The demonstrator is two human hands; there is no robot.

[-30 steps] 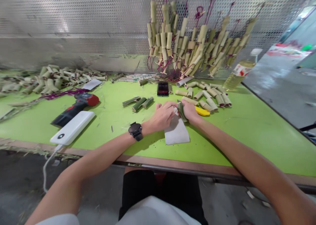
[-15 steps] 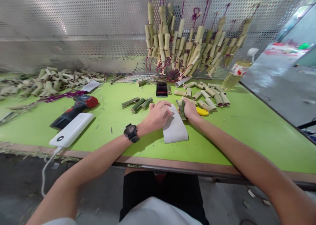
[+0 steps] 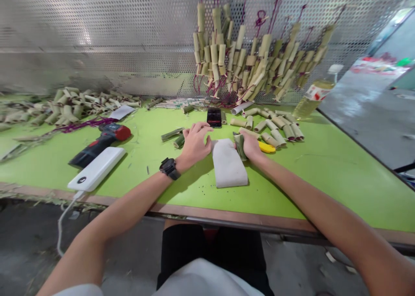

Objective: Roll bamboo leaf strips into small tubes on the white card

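Note:
My right hand (image 3: 252, 145) is closed round a short green bamboo piece (image 3: 240, 147), which sticks out on its left side. A yellow object (image 3: 266, 147) lies just right of that hand, its kind unclear. A pale folded sheet (image 3: 228, 165) lies on the table between my hands, its right edge by the bamboo piece. My left hand (image 3: 196, 143), with a black watch at the wrist, is left of the sheet's upper corner. Its fingers are apart and I see nothing in them. Behind it, partly covered, lie dark green bamboo pieces (image 3: 172, 134).
At the left are a power drill (image 3: 100, 145), a white power bank (image 3: 96, 169) with a cable, and a bamboo heap (image 3: 69, 107). A phone (image 3: 214, 117), cut bamboo tubes (image 3: 279, 122) and an oil bottle (image 3: 313, 98) stand farther back. Strung bamboo (image 3: 215, 53) hangs on the mesh.
My left hand has come off the pale sheet and shifted left, its fingers opening. My right hand keeps the bamboo piece in nearly the same place. The view has shifted slightly.

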